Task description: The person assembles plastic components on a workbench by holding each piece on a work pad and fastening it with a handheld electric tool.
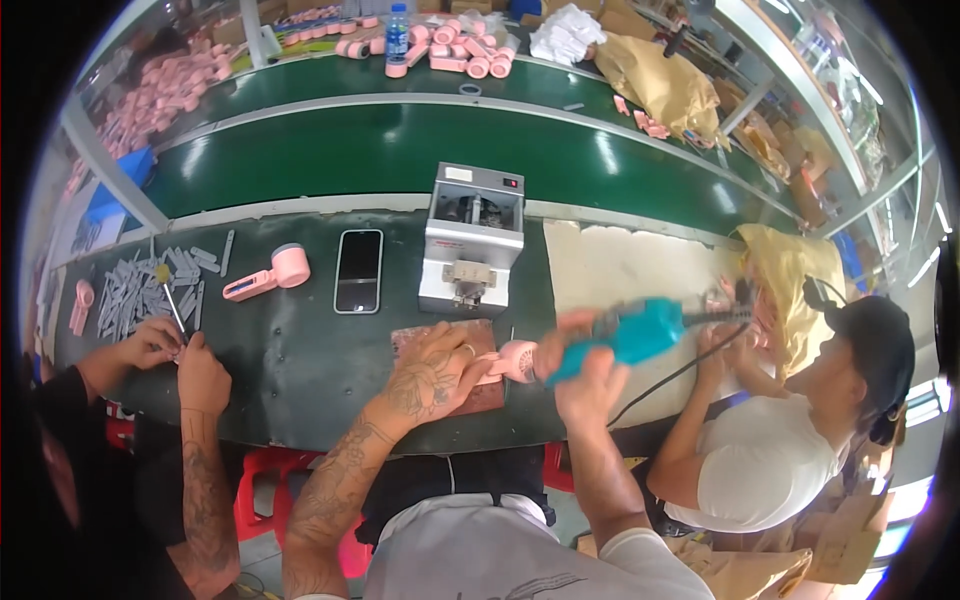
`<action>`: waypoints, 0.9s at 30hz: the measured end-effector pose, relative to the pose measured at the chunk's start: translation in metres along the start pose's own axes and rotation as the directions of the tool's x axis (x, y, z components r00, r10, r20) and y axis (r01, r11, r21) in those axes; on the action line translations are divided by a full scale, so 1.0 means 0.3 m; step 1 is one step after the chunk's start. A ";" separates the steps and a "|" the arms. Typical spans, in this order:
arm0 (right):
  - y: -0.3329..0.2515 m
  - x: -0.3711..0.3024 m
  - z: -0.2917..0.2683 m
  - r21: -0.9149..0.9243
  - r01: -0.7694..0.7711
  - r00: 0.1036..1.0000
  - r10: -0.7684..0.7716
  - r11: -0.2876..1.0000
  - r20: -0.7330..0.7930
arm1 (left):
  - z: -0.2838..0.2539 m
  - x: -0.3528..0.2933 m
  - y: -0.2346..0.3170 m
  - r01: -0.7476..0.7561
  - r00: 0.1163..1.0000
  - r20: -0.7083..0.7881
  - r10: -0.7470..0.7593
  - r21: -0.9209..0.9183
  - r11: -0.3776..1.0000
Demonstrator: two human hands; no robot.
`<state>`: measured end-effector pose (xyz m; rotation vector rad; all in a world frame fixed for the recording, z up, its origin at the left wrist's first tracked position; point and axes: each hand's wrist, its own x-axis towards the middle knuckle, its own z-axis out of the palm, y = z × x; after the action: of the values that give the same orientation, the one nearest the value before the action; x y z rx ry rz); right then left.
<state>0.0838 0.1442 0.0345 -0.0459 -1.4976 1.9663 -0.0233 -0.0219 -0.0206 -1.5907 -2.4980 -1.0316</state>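
Observation:
My left hand (432, 378), fingers bent, presses a pink handheld fan (518, 361) down on a reddish-brown board (484, 396) at the table's front. Much of the fan's handle is hidden beneath it. Just right of the fan's round head, my right hand (588, 385) is closed round a teal electric screwdriver (640, 332), which is smeared by motion. The tool's cord trails off to the right. Whether its tip touches the fan I cannot make out. Behind the board stands a grey-white machine (471, 240) with a red switch.
A phone (358, 271) and another pink fan (270, 274) lie left of the machine. Further left, a person's hands (180, 360) work beside a heap of grey parts (150, 290). A person in a white shirt (770, 455) sits close on my right. Beyond runs a green conveyor (330, 150).

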 end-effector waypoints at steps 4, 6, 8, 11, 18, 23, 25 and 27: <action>0.114 0.179 0.123 -0.183 0.079 0.997 -0.075 0.980 0.029 | 0.030 -0.014 -0.017 -0.040 0.993 -0.113 0.042 0.021 0.999; 0.165 0.220 0.155 -0.187 0.101 0.993 -0.089 0.977 0.072 | 0.029 -0.026 -0.018 -0.115 0.967 -0.227 0.114 0.010 0.993; 0.200 0.251 0.184 -0.198 0.147 0.987 -0.129 0.969 0.099 | 0.033 -0.041 -0.028 -0.103 0.968 -0.231 0.100 -0.004 0.995; 0.263 0.273 0.183 -0.213 0.160 0.983 -0.136 0.964 0.124 | 0.046 -0.049 -0.028 -0.039 0.971 -0.235 0.038 0.002 0.999; 0.280 0.264 0.175 -0.274 0.172 0.977 -0.129 0.946 0.167 | 0.054 -0.051 -0.033 -0.007 0.976 -0.219 0.005 -0.011 1.000; 0.166 0.177 0.164 -0.191 0.057 0.998 -0.053 0.980 0.023 | 0.039 -0.046 -0.034 -0.002 0.974 -0.227 0.000 -0.010 1.000; 0.144 0.156 0.116 -0.123 0.046 0.998 -0.040 0.991 0.049 | 0.044 -0.037 -0.032 0.007 0.974 -0.228 -0.014 -0.032 0.999; 0.134 0.142 0.094 -0.295 0.042 0.998 -0.030 0.954 0.046 | 0.049 -0.037 -0.033 0.004 0.974 -0.225 -0.015 -0.050 0.999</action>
<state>0.0201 0.1371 0.0241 -0.1066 -1.7970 1.7079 -0.0210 -0.0257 -0.0408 -1.3847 -2.3493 -1.2088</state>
